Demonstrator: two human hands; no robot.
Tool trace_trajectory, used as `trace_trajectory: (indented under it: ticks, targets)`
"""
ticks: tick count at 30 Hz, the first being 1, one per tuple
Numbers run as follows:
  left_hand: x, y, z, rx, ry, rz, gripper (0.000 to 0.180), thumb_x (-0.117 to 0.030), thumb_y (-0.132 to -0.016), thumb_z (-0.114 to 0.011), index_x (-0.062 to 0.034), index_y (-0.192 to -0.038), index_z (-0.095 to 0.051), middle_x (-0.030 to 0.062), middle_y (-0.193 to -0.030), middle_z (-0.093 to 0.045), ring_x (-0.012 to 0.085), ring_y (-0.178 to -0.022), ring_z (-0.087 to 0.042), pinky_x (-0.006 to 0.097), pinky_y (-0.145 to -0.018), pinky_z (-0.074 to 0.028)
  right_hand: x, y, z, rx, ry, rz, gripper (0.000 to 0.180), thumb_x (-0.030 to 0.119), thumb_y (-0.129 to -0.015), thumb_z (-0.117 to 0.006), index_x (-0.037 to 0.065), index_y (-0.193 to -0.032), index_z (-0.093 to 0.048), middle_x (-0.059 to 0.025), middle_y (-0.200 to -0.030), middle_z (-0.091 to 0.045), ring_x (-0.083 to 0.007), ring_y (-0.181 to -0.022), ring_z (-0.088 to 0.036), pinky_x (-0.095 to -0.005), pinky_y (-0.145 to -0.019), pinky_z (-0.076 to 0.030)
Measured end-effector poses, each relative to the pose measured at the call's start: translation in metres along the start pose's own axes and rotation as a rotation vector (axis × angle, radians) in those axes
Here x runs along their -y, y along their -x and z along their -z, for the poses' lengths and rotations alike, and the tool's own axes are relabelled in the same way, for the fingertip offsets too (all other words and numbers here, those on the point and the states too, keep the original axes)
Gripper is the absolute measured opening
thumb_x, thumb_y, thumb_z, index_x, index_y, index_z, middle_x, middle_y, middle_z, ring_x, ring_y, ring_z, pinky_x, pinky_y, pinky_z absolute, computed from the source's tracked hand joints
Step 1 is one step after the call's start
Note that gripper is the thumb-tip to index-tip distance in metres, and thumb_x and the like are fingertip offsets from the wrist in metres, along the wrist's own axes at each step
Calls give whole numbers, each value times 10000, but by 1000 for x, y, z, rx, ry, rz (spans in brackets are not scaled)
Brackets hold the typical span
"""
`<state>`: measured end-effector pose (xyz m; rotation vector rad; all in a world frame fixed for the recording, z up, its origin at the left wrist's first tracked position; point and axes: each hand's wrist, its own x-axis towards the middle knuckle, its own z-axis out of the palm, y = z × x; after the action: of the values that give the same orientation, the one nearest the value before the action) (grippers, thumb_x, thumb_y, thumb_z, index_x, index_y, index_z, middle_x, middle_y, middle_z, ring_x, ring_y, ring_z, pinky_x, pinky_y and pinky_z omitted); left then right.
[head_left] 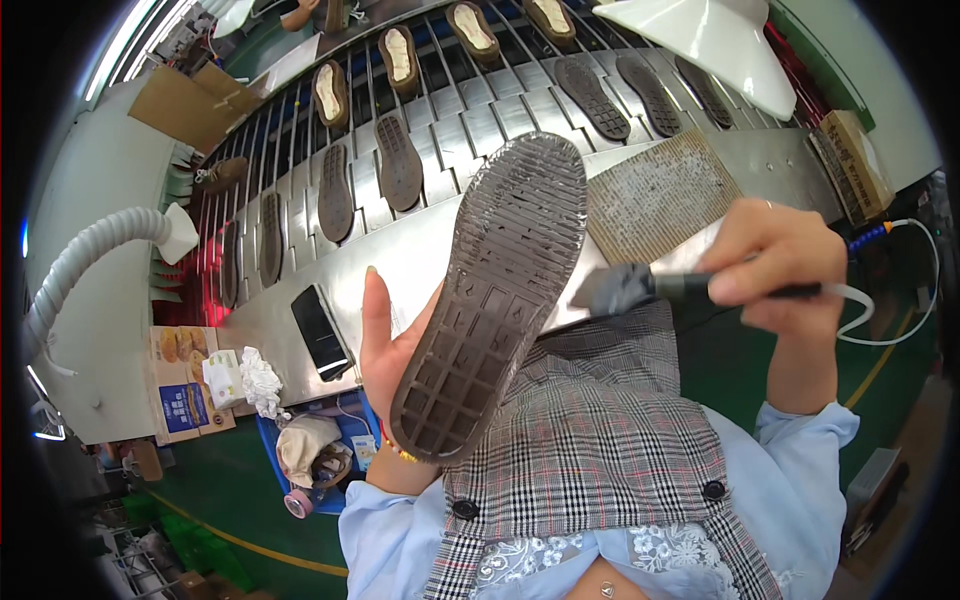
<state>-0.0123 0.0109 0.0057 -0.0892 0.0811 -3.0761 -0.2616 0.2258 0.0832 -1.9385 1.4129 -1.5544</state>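
A dark brown shoe sole (500, 270) is propped on my left hand (385, 340), its gridded side facing up. The far half of the sole looks wet and shiny. My left thumb stands out to the side, while the other fingers are hidden behind the sole. Closed around a dark handle, my right hand (785, 262) holds a brush (622, 290) with a pale tube (855, 310) running from its end. The grey bristle head is close to the sole's right edge; whether it touches cannot be told.
Ahead, a slatted conveyor (455, 140) carries several soles and shoes. A speckled mat (660, 195) lies on the metal bench, with a cardboard box (850, 165) at right. A phone (320, 335), tissues (260, 383), a blue bin (275, 450), a flexible hose (90, 255) and a white lampshade (710, 45) surround me.
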Motion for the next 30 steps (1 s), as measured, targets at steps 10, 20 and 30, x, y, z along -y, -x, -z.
trace_trajectory:
  ticks: [10,20,30]
  targets:
    - [-57,-135,82,-69,-300,-83,768,-610,-988,-300,-5,-1461,-329,194,-1379,-510,292,-1252,-527,404,-1020,-463,-210,134,-80,-563,847,-357,312,-2,-880,-609,36,-1188,-646,-162,-1028,-671,-325,-941,-608,-394,-869,-457]
    - [-241,-206,218,-1671,-2501,-421,856,-372,-839,-712,-50,-1488,-255,195,-1494,-344,367,-1368,-326,516,-1089,-299,-211,136,-87,-481,945,-401,352,-9,-867,-590,20,-1217,-617,-168,-1115,-662,-366,-1041,-560,-434,-922,-433]
    - [-272,-159,151,-505,-487,-332,163,-88,-882,-688,-44,-1012,-599,77,-926,-643,176,-784,-603,281,-697,-495,-210,131,-92,-537,931,-375,397,-7,-850,-610,50,-1243,-614,-153,-1012,-653,-358,-969,-566,-430,-896,-442]
